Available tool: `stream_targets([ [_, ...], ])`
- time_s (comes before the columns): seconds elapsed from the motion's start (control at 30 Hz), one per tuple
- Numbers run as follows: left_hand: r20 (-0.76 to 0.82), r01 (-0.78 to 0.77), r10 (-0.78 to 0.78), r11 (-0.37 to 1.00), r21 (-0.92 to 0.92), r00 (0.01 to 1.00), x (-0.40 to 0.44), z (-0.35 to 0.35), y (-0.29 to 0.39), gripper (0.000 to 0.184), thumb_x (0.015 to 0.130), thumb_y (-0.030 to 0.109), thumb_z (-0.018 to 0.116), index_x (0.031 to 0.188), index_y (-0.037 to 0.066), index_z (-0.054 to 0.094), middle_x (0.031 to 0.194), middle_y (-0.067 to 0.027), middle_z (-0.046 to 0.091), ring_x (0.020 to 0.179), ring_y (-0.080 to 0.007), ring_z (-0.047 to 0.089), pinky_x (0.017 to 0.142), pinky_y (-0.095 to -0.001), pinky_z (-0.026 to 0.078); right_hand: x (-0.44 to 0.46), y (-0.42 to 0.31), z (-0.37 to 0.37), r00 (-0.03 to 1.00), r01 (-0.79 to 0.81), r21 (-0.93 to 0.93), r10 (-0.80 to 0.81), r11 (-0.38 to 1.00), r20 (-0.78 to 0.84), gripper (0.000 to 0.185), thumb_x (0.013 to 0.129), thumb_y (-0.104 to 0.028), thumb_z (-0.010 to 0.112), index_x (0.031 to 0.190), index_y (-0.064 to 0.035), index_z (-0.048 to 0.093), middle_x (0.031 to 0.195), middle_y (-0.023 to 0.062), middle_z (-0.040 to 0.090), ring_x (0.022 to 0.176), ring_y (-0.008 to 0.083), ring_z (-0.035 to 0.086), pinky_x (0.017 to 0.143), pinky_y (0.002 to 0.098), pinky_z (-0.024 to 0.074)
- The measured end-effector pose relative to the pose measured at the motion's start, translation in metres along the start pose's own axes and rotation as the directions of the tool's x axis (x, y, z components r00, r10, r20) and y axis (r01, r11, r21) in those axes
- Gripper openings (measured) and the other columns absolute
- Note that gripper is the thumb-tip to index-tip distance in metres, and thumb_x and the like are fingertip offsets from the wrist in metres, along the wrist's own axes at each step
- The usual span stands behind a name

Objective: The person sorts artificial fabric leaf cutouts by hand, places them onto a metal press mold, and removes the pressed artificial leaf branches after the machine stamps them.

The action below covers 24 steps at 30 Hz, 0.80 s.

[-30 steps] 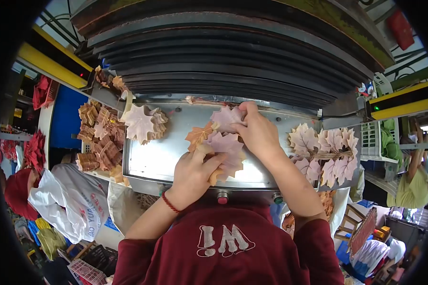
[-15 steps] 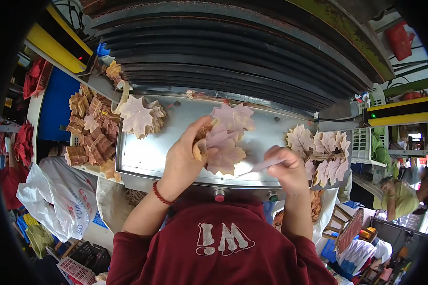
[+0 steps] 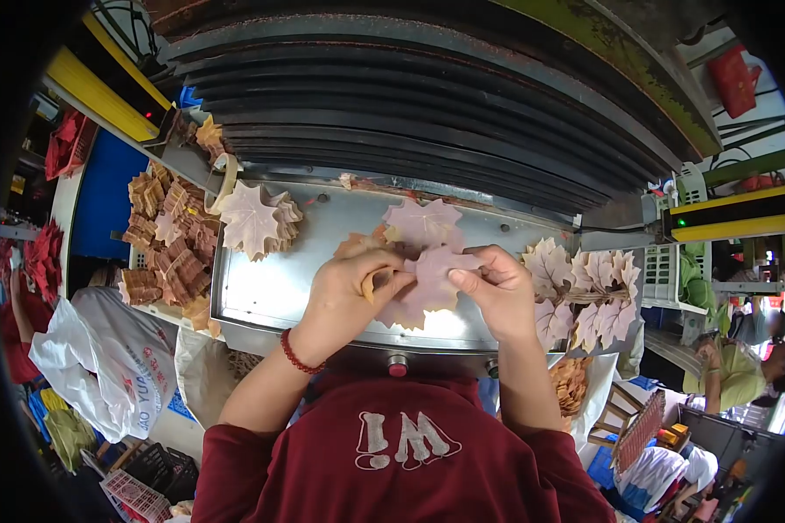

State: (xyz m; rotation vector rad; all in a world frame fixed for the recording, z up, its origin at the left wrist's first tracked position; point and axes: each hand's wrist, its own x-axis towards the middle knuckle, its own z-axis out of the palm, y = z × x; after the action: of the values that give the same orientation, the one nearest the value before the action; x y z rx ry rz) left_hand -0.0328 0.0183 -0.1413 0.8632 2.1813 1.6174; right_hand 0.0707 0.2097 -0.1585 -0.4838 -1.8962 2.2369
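Over the metal tray [image 3: 257, 301], my left hand [image 3: 340, 296] is closed on artificial maple leaves, with a yellowish edge curling out between its fingers. My right hand [image 3: 506, 301] pinches the right side of a pinkish maple leaf [image 3: 439, 272], whose left side meets my left fingertips. Beyond them lies another pink leaf [image 3: 423, 220], partly covered; more leaf edges show below my hands. A pale leaf stack [image 3: 249, 218] rests at the tray's left end. Bunches of pink leaves with brown stems [image 3: 602, 301] lie at its right end.
Brown leaf bundles [image 3: 179, 253] are heaped left of the tray. A dark ribbed machine part [image 3: 410, 105] hangs behind it. Yellow sensor bars [image 3: 733, 209] flank both sides. A red button [image 3: 398, 366] sits on the front edge. A co-worker [image 3: 741, 366] is at far right.
My right hand has moved left and up with a thin leaf, bringing it to my left hand. That leaf now faces up between both hands.
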Motion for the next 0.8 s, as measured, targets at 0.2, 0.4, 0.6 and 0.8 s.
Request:
stream_targets([
  [0.2, 0.074, 0.084, -0.085, 0.996, 0.027, 0.994, 0.008, -0.003, 0.006, 0.029, 0.078, 0.018, 0.076, 0.073, -0.001, 0.054, 0.073, -0.0051, 0.05, 0.072, -0.0162, 0.046, 0.066, -0.0273, 0.04, 0.004, -0.024, 0.006, 0.999, 0.013, 0.067, -0.01, 0.998, -0.039, 0.037, 0.085, 0.003, 0.064, 0.12, -0.0019, 0.054, 0.098, 0.0056, 0.065, 0.088, 0.0087, 0.06, 0.076, 0.0211, 0.048],
  [0.4, 0.121, 0.087, -0.07, 0.985, -0.147, 0.99, 0.012, -0.02, 0.004, 0.029, 0.078, 0.02, 0.076, 0.076, -0.001, 0.055, 0.071, -0.0062, 0.05, 0.068, -0.0182, 0.046, 0.068, -0.0283, 0.041, 0.008, -0.05, -0.006, 0.958, 0.193, 0.015, -0.186, 0.981, -0.218, 0.036, 0.085, 0.003, 0.064, 0.119, 0.0014, 0.054, 0.104, 0.0058, 0.064, 0.089, 0.0106, 0.06, 0.082, 0.0231, 0.0479],
  [0.6, 0.1, -0.11, 0.123, 0.986, -0.127, 0.987, 0.026, -0.027, 0.01, 0.023, 0.077, 0.016, 0.076, 0.083, 0.0, 0.061, 0.083, -0.0086, 0.056, 0.075, -0.0211, 0.056, 0.072, -0.0308, 0.046, 0.017, -0.067, -0.03, 0.986, -0.001, 0.233, -0.038, 0.973, 0.164, 0.034, 0.079, 0.0, 0.07, 0.11, -0.0047, 0.059, 0.113, 0.0107, 0.062, 0.094, 0.0154, 0.063, 0.081, 0.0289, 0.0512],
  [0.8, 0.225, -0.427, 0.434, 0.901, -0.08, 0.873, 0.046, -0.032, 0.011, 0.023, 0.074, 0.018, 0.077, 0.079, 0.002, 0.061, 0.084, -0.0067, 0.057, 0.071, -0.0202, 0.058, 0.059, -0.0313, 0.045, 0.041, -0.052, -0.023, 0.891, -0.254, 0.092, 0.196, 0.963, 0.408, 0.02, 0.08, 0.001, 0.068, 0.099, -0.0039, 0.063, 0.101, 0.0047, 0.067, 0.091, 0.0137, 0.063, 0.079, 0.0278, 0.0514],
])
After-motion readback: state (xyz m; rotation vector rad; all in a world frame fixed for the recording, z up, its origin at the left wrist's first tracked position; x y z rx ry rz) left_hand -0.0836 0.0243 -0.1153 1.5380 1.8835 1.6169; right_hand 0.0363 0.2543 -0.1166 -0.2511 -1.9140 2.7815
